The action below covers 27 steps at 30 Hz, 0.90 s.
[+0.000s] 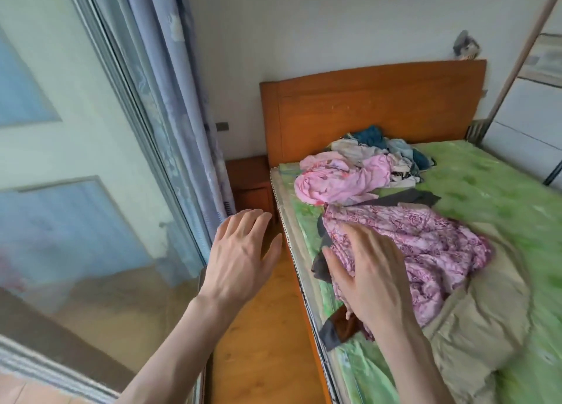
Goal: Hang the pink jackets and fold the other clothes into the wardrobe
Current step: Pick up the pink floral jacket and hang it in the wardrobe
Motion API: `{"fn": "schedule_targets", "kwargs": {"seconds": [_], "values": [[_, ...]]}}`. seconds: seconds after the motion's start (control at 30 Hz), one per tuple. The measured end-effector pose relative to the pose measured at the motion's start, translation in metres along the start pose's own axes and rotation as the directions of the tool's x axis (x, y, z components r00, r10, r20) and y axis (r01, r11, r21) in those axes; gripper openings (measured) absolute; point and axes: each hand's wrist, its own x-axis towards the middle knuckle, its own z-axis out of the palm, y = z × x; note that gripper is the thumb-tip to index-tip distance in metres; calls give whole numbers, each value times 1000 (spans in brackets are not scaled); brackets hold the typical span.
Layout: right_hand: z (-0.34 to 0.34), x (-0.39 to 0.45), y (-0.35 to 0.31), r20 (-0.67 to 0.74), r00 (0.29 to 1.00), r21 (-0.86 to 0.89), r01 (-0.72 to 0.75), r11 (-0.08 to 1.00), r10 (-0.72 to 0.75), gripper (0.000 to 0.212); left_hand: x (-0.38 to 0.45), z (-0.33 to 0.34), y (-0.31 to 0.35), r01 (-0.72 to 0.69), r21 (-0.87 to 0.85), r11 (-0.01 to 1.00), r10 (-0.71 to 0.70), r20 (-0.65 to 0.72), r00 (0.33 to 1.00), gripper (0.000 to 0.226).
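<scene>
Both hands are out over the bed's near edge. Right hand [369, 269] lies spread, fingers straight, flat on the floral pink jacket [425, 251] on the green sheet [486, 172]; nothing gripped. Left hand [240, 257] hovers open over the floor [261, 342], holding nothing. Second pink jacket [340, 181] lies beyond, against a clothes heap [383, 148] near the headboard [374, 105]. Wardrobe [529, 114] stands at right.

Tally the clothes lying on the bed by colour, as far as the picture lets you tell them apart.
Pink: 2, the plain pink jacket and the pink rose-print garment under the right hand.
Beige: 1, the beige garment.
Dark grey: 1, the dark grey piece.
Mixed blue and white heap: too tangled to count.
Total told apart: 4, plus the heap.
</scene>
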Motion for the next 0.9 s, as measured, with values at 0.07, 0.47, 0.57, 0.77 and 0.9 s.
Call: {"fn": "schedule_targets", "kwargs": {"seconds": [0.07, 0.47, 0.57, 0.77, 0.9], "values": [[4, 15, 14, -5, 999, -14, -35, 999, 35, 63, 23, 17, 7, -35, -24, 999, 35, 9, 999, 41], [0, 60, 93, -53, 953, -160, -303, 939, 298, 67, 140, 120, 57, -278, -182, 943, 287, 28, 957, 45], [5, 76, 110, -82, 929, -202, -370, 907, 361, 66, 170, 149, 65, -316, -240, 918, 335, 41, 941, 47], [24, 127, 130, -131, 854, -253, -521, 815, 504, 69, 243, 205, 66, -396, -364, 843, 445, 57, 894, 50], [41, 168, 134, -173, 778, -265, -628, 732, 605, 64, 301, 244, 60, -450, -435, 780, 529, 73, 846, 51]]}}
